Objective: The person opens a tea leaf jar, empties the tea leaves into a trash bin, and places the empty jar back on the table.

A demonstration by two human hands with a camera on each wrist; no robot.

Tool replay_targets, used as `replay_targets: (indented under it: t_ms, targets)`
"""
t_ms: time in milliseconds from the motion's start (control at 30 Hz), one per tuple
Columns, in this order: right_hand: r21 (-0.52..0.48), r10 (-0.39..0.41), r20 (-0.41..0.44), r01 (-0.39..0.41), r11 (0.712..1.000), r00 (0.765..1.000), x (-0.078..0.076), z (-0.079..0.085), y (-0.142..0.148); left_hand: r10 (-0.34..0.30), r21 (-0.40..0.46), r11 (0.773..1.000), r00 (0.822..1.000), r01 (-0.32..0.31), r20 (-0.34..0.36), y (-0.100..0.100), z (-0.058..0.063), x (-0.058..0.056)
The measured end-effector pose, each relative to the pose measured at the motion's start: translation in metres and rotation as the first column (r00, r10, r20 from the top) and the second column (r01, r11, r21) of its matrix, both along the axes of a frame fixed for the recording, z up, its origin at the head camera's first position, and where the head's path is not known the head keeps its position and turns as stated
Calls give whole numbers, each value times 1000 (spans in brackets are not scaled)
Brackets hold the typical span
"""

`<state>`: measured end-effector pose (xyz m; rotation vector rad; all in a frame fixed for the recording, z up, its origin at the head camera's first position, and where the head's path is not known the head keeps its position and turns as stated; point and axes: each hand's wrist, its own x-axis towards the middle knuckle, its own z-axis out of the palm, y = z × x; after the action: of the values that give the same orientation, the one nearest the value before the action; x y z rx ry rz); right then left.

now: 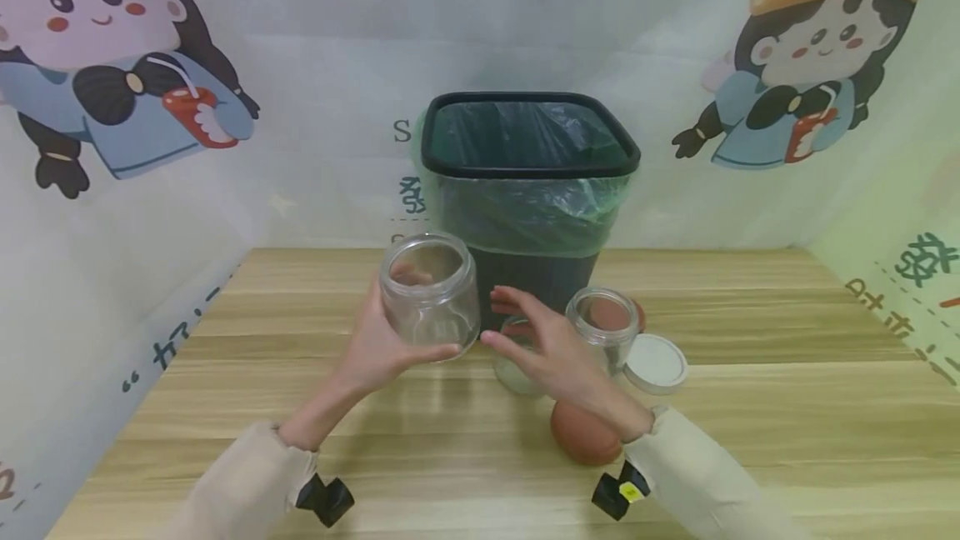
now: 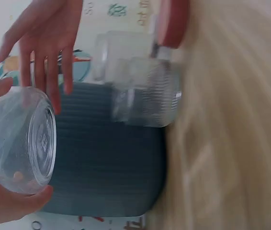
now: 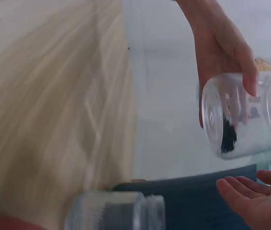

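Observation:
My left hand (image 1: 375,344) grips a lidless clear jar (image 1: 431,298) and holds it up off the table, tilted a little. In the right wrist view a dark patch shows low in this jar (image 3: 243,117); I cannot tell whether it is inside or seen through the wall. My right hand (image 1: 558,348) is just to the right of the jar, fingers extended and apart from it. Behind that hand stands a second clear jar (image 1: 513,377), partly hidden. A third open jar (image 1: 603,323) stands to its right.
A dark bin (image 1: 532,273) with a green-tinted plastic liner stands behind the jars. A white lid (image 1: 655,363) lies right of the third jar. A reddish round object (image 1: 581,436) sits below my right forearm, partly covered. Printed cloth (image 1: 322,148) hangs round the wooden table (image 1: 750,440).

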<state>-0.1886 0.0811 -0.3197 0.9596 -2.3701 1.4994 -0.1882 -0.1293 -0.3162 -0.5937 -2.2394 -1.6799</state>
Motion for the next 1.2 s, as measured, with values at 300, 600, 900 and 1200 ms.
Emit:
replay_targets:
  t_ms: [300, 600, 900, 1200]
  targets:
    - [11, 35, 127, -37, 999, 991, 2, -18, -22, -3, -63, 998, 1000, 4, 22, 4, -24, 0]
    - [23, -12, 244, 7, 1000, 970, -5, -37, -30, 18, -106, 994, 997, -10, 76, 3, -44, -4]
    - [31, 57, 216, -66, 997, 975, -9, -58, -33, -3, -218, 976, 997, 20, 74, -5, -61, -8]
    - [130, -17, 202, -9, 991, 979, -7, -60, -39, 30, -256, 967, 993, 1, 116, -8, -69, -9]
